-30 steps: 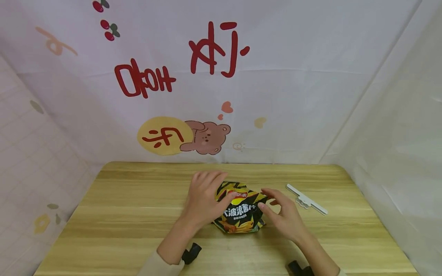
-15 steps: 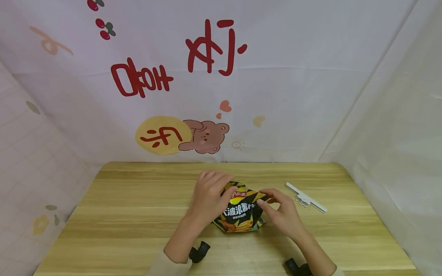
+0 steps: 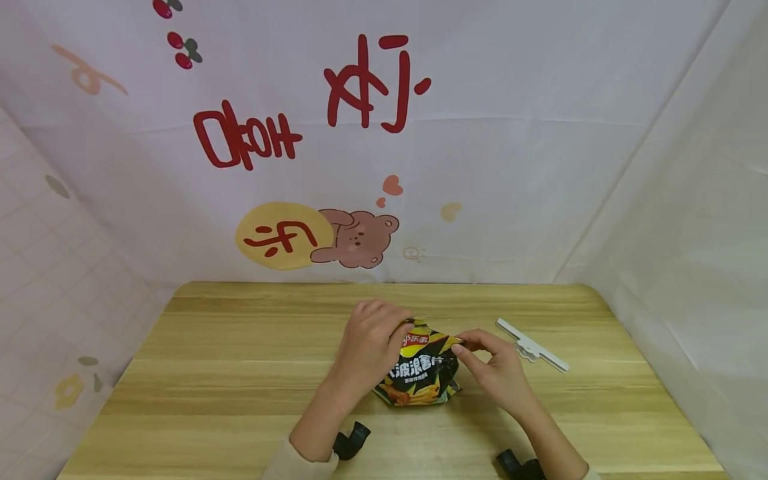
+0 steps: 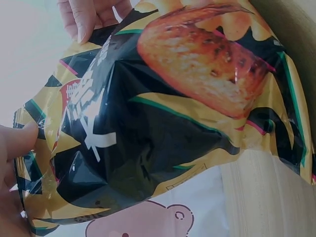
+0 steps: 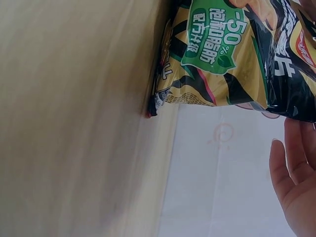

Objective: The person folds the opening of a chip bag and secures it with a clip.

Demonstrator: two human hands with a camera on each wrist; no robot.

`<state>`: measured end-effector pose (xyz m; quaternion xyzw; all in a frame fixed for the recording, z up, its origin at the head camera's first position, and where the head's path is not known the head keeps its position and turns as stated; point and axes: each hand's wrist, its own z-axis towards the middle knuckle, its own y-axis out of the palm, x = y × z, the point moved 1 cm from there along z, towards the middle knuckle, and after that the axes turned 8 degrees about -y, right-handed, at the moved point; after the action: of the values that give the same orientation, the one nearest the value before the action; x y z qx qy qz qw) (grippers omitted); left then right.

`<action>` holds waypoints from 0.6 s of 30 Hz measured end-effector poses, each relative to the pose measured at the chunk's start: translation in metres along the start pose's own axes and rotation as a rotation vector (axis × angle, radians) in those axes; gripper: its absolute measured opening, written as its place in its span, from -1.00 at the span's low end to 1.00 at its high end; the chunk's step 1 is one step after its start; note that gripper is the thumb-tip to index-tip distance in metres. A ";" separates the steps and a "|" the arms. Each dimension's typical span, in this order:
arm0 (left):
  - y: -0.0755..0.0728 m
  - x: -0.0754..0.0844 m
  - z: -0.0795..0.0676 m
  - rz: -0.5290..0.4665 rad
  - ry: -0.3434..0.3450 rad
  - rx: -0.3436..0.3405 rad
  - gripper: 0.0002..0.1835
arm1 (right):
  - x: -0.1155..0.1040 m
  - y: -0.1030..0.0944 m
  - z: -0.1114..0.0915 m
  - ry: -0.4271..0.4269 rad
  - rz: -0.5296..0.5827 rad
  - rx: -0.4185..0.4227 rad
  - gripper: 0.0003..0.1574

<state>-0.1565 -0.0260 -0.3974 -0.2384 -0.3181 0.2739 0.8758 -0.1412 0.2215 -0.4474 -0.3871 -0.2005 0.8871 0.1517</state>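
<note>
A black and yellow bag of potato chips [image 3: 420, 375] stands on the table between both hands in the head view, its front facing up toward me. My left hand [image 3: 373, 347] grips its upper left corner, thumb on the front; in the left wrist view the thumb [image 4: 19, 140] presses the printed film. At the upper right corner my right hand [image 3: 497, 373] pinches the bag's top edge between thumb and fingers. The right wrist view has the bag's lower side [image 5: 217, 54] on the tabletop and my right hand [image 5: 298, 182] at its upper end. The fingers behind the bag are hidden.
A white bag sealing clip [image 3: 531, 347] lies on the wooden table [image 3: 240, 373] to the right of the bag. Black wrist mounts [image 3: 353, 440] hang under the forearms. A printed white cloth [image 3: 510, 167] rises behind the table and along its sides.
My left hand has shifted right along the bag's upper left corner. My right thumb and fingers have come together on the upper right corner. The clip lies still.
</note>
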 end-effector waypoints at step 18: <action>-0.001 -0.004 -0.001 -0.077 0.000 0.019 -0.69 | 0.002 -0.003 -0.001 -0.030 0.030 0.032 -0.68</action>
<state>-0.1577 -0.0299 -0.3993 -0.2176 -0.3243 0.2431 0.8879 -0.1417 0.2248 -0.4481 -0.3743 -0.1825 0.8981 0.1416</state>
